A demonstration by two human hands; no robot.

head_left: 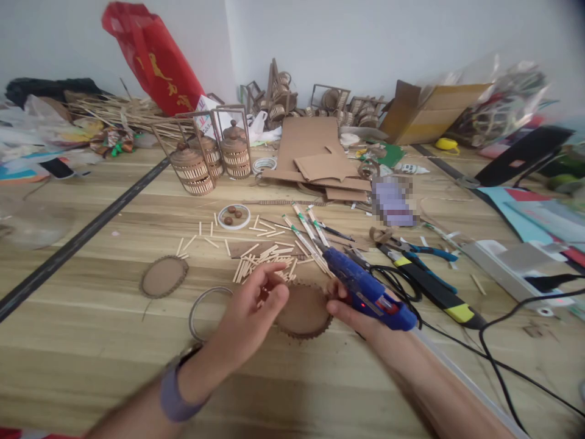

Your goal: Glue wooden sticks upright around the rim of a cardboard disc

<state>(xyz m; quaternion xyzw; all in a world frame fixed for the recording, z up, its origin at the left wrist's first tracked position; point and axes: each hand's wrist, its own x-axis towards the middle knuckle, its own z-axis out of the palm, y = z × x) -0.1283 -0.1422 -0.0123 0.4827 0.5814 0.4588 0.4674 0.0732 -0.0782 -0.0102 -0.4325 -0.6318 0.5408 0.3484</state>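
A blue glue gun (365, 289) with a small red light is in my right hand (351, 311), its nozzle aimed up and to the left. The thumb and a finger of that hand are at the right rim of a round cardboard disc (305, 311) with a ridged brown edge. At the disc's left side is my left hand (256, 308), thumb and index finger apart; its other fingers are partly hidden. Just beyond the hands lies a pile of short pale wooden sticks (269, 256). A second edged disc (164, 276) lies to the left, near a pale ring (201, 314).
Pliers (434, 265), a utility knife (439, 292) and black cables (496, 366) lie right, beside a white power strip (507, 274). Behind are cardboard sheets (306, 143), lidded miniature baskets (194, 167) and a tape roll (234, 225) holding brown beads.
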